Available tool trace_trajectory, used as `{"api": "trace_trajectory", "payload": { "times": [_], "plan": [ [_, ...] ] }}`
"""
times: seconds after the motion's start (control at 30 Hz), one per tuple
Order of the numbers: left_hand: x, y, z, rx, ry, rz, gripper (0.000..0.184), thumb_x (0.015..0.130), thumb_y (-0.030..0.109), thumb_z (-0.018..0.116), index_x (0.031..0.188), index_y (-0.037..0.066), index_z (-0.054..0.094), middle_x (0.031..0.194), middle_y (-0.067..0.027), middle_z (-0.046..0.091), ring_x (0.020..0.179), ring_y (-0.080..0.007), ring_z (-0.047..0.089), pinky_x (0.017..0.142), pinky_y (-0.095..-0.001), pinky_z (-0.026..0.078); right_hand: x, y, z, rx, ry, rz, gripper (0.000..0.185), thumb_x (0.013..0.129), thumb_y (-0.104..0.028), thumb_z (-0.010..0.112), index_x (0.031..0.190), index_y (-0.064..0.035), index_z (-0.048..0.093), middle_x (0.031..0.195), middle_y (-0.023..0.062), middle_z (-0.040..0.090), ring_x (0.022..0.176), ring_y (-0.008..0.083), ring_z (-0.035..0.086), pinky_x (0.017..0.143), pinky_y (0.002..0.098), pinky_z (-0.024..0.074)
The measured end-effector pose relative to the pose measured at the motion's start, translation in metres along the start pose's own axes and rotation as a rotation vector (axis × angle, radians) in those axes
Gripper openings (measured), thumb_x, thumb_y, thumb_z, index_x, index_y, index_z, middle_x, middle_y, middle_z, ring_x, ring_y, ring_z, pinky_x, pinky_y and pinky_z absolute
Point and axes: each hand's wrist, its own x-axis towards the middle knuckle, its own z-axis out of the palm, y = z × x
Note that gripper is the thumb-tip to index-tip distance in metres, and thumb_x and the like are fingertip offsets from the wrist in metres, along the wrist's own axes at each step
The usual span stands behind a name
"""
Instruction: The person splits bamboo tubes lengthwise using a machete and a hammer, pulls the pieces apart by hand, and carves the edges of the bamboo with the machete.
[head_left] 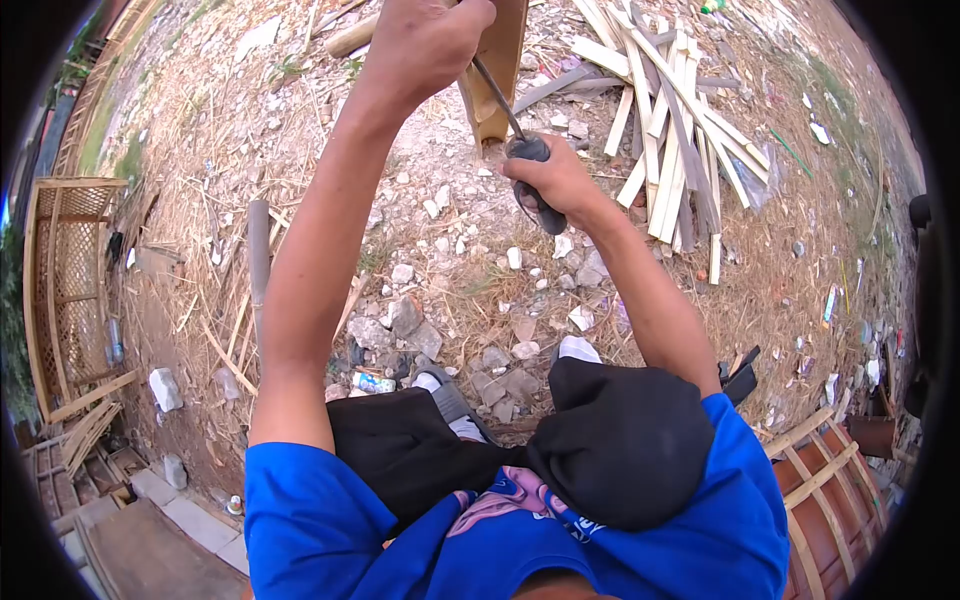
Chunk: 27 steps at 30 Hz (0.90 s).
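At the top edge my left hand (pixel 425 45) is closed around the side of a split, hollow bamboo piece (pixel 503 60), whose lower end points down at the ground. My right hand (pixel 560 185) grips the dark handle of a tool (pixel 497 92). Its thin metal part slants up to the left, against or just in front of the bamboo. Seen nearly edge-on, it could be a knife or a saw; I cannot tell which. The metal's far end is hidden by my left hand, and the bamboo's upper end is out of frame.
A heap of split bamboo strips (pixel 670 120) lies at the upper right. Stones (pixel 405 320) and straw litter the ground before my feet. A woven bamboo frame (pixel 75 290) stands at the left, and a bamboo-slatted brown panel (pixel 825 500) is at the lower right.
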Motion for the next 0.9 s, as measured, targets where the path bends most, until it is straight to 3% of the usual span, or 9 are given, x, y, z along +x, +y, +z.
{"api": "trace_trajectory", "payload": {
  "times": [0.07,0.17,0.27,0.33,0.5,0.7,0.8,0.9],
  "plan": [
    [-0.001,0.003,0.0,0.016,-0.086,-0.042,0.061,0.073,-0.014,0.041,0.132,0.001,0.043,0.119,-0.0132,0.061,0.106,-0.0183,0.061,0.092,-0.0292,0.05,0.0,0.005,-0.002,-0.018,0.017,-0.005,0.016,0.079,-0.014,0.071,0.084,-0.0031,0.061,0.063,0.0015,0.057,0.047,0.0077,0.05,0.043,0.0247,0.0395],
    [0.001,0.027,0.005,0.186,-0.066,-0.275,0.055,0.078,-0.01,0.044,0.132,0.0,0.044,0.12,-0.0127,0.061,0.105,-0.0183,0.062,0.092,-0.0287,0.049,0.004,0.008,-0.002,-0.069,0.066,-0.015,0.019,0.078,-0.018,0.072,0.082,-0.0031,0.062,0.064,0.0017,0.058,0.049,0.0082,0.052,0.046,0.0255,0.041],
    [-0.006,0.049,0.013,0.288,0.02,-0.338,0.051,0.08,-0.009,0.044,0.13,-0.003,0.047,0.123,-0.0128,0.06,0.104,-0.0175,0.061,0.092,-0.0281,0.049,0.003,0.01,0.007,-0.096,0.134,-0.05,0.022,0.077,-0.021,0.073,0.08,-0.0026,0.062,0.064,0.0016,0.059,0.052,0.0092,0.053,0.049,0.0272,0.0424],
    [-0.004,0.054,0.008,0.428,-0.096,-0.379,0.049,0.08,-0.009,0.045,0.129,-0.005,0.048,0.128,-0.0147,0.058,0.107,-0.0173,0.06,0.093,-0.0285,0.049,0.004,0.014,0.007,-0.145,0.136,-0.079,0.024,0.076,-0.023,0.074,0.08,-0.002,0.062,0.065,0.0016,0.059,0.055,0.0099,0.054,0.052,0.0284,0.0433],
    [-0.017,0.047,-0.005,0.181,-0.26,-0.303,0.048,0.08,-0.01,0.041,0.127,-0.007,0.051,0.136,-0.0185,0.054,0.113,-0.0179,0.059,0.099,-0.0312,0.048,0.002,0.024,0.001,-0.221,0.099,-0.101,0.028,0.074,-0.025,0.075,0.078,-0.002,0.061,0.066,0.0017,0.059,0.06,0.0114,0.055,0.057,0.0296,0.0443],
    [-0.019,0.05,-0.005,-0.007,-0.232,-0.308,0.064,0.069,-0.01,0.039,0.132,-0.006,0.049,0.135,-0.0186,0.053,0.117,-0.0226,0.058,0.109,-0.0382,0.042,-0.001,0.023,-0.02,-0.137,-0.102,-0.015,0.024,0.076,-0.017,0.074,0.089,-0.0036,0.06,0.067,-0.0019,0.055,0.05,0.006,0.049,0.045,0.0234,0.0381],
    [-0.019,0.02,-0.025,0.085,-0.471,-0.133,0.069,0.066,-0.009,0.04,0.135,-0.009,0.045,0.136,-0.02,0.051,0.118,-0.0246,0.057,0.111,-0.0409,0.041,0.0,0.016,-0.037,-0.147,-0.182,0.044,0.025,0.075,-0.014,0.075,0.09,-0.0047,0.058,0.068,-0.0031,0.053,0.052,0.0054,0.049,0.046,0.0223,0.0393],
    [-0.018,0.019,-0.025,-0.132,-0.594,-0.108,0.07,0.07,-0.007,0.041,0.14,-0.012,0.036,0.135,-0.0208,0.05,0.117,-0.0246,0.057,0.109,-0.0408,0.043,0.001,0.018,-0.048,-0.183,-0.212,0.02,0.027,0.071,-0.015,0.074,0.09,-0.0041,0.059,0.069,-0.0024,0.052,0.059,0.0072,0.05,0.054,0.025,0.0417]
  ]
}}
